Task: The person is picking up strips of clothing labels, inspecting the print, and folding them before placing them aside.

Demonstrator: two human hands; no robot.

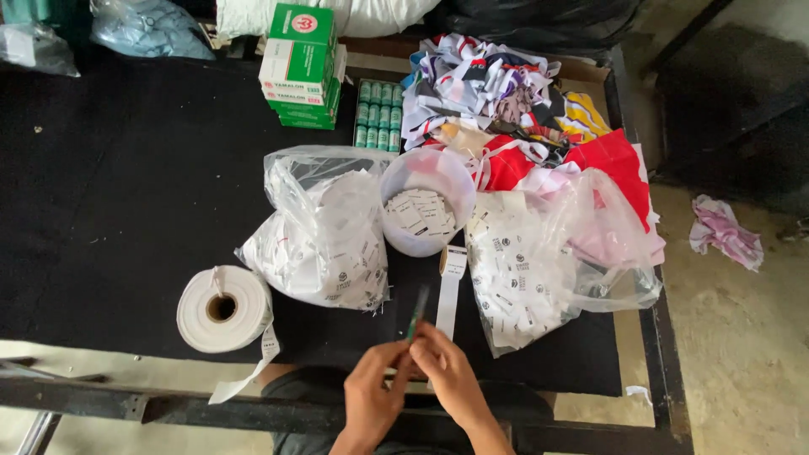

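Note:
Both hands meet at the near edge of the black table (126,194). My left hand (371,396) and my right hand (447,375) pinch together a thin green-handled tool (417,313) that points up and away, blurred. Just right of it a white label strip (451,286) runs from a small roll toward my hands. Behind it stands a white plastic tub (421,181) holding loose printed labels.
Two clear bags of white labels (324,232) (539,270) flank the tub. A big white tape roll (221,307) lies at the left. Green boxes (302,63), small bottles (377,114) and a pile of coloured cloth scraps (514,101) sit at the back. A rag (725,232) lies on the floor.

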